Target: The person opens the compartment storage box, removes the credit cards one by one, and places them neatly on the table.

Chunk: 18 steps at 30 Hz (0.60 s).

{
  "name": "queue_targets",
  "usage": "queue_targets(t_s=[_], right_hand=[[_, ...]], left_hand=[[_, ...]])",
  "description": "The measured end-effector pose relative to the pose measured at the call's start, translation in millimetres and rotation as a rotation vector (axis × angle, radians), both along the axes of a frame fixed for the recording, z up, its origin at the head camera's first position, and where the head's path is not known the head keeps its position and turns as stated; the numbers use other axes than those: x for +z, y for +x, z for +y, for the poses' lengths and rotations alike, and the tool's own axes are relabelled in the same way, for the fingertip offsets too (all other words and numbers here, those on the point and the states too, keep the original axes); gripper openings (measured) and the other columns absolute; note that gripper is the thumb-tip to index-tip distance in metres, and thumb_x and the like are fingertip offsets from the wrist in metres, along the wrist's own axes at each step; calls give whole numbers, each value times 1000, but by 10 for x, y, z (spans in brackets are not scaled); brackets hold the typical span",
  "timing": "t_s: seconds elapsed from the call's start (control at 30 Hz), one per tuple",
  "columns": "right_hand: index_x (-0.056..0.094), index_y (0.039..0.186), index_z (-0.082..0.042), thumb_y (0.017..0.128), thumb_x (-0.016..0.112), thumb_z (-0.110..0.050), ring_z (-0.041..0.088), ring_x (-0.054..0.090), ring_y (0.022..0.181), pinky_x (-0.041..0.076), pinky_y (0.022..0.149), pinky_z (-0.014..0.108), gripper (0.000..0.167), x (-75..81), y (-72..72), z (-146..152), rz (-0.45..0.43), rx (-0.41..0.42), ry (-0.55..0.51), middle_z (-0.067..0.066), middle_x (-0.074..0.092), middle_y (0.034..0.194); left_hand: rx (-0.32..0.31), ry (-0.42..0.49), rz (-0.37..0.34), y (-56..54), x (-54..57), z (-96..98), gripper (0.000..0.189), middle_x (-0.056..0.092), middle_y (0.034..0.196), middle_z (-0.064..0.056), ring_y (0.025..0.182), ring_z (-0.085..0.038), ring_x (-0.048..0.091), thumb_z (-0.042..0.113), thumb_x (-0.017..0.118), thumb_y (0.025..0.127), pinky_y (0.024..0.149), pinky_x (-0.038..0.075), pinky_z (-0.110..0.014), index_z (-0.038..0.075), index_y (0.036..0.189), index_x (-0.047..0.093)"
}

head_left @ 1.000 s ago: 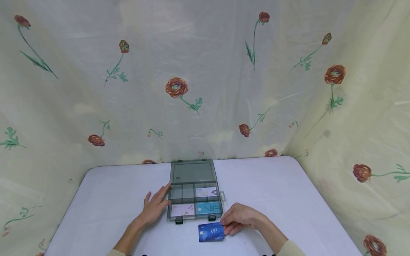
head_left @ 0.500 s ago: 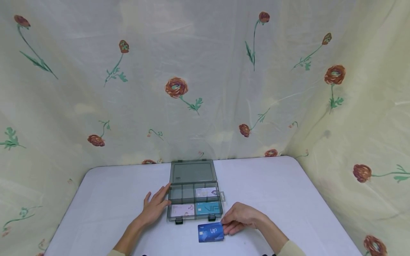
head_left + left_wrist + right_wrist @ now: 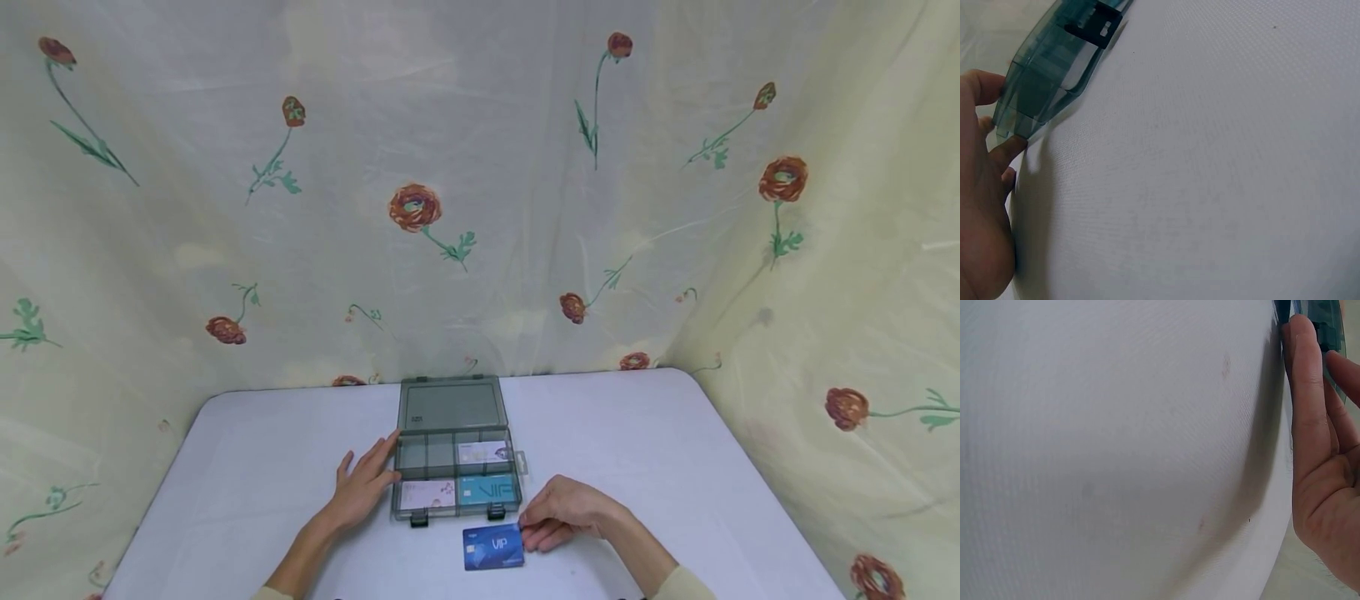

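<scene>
Head view: the box (image 3: 441, 452) lies open, its lid (image 3: 452, 404) laid back on the far side. My right hand (image 3: 566, 512) pinches the blue card (image 3: 492, 547) at its right edge, the fingers nearly closed together there; the card sits just in front of the box, face up, roughly square to it. Whether it lies on the table (image 3: 600, 450) or just over it, I can't tell. My left hand (image 3: 363, 492) is open, fingers spread, touching the box's left side without gripping it. Inside the box are the pink card (image 3: 427, 493) at front left, the teal card (image 3: 486, 492) at front right and the white card (image 3: 480, 452) behind the teal one.

Left wrist view: thumb and a finger meet the box's left wall. Light pressure should be enough to steady it; a hard push could slide it sideways.

Right wrist view: one finger runs straight towards the box, with a dark blue sliver of card past the fingertips. The pinch itself is mostly hidden. I'd hold only that edge, level, with fingertips off the printed face and card well away from the box's front latch (image 3: 497, 511).
</scene>
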State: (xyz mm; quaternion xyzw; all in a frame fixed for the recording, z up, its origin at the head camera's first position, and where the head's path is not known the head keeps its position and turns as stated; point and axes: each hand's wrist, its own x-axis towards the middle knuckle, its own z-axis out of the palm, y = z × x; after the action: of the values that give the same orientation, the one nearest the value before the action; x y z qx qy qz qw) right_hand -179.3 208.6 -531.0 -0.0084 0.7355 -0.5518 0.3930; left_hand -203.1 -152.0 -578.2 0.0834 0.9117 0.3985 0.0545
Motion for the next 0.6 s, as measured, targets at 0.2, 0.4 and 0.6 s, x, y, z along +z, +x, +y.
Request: queue_targets(t_s=[0.2,0.4,0.6], right_hand=[[77,100,6,92,70,-12,15,74,69,62,67,30,20,-15,4,1,3,-13,-10,19,76,86],[76,99,7,92,68,-10,15,74,69,62,68,31,19,-23,2,15,10,-31,-12,18,76,86],[77,99,5,93,68,-12,16,74,68,62,65,30,20,20,-29,38,47,-43,27,18,76,86]], left_hand=[[-4,9,-1,-4,-15,4,66,39,159,-8,153,-31,21,24,51,100,118,-11,-60,20,161,26],[-4,11,0,-2,-15,4,67,40,158,-8,153,-32,21,24,51,99,118,-11,-60,21,161,26],[-1,13,0,0,-11,4,67,40,159,-8,153,-32,22,24,52,99,118,-11,-61,21,161,27]])
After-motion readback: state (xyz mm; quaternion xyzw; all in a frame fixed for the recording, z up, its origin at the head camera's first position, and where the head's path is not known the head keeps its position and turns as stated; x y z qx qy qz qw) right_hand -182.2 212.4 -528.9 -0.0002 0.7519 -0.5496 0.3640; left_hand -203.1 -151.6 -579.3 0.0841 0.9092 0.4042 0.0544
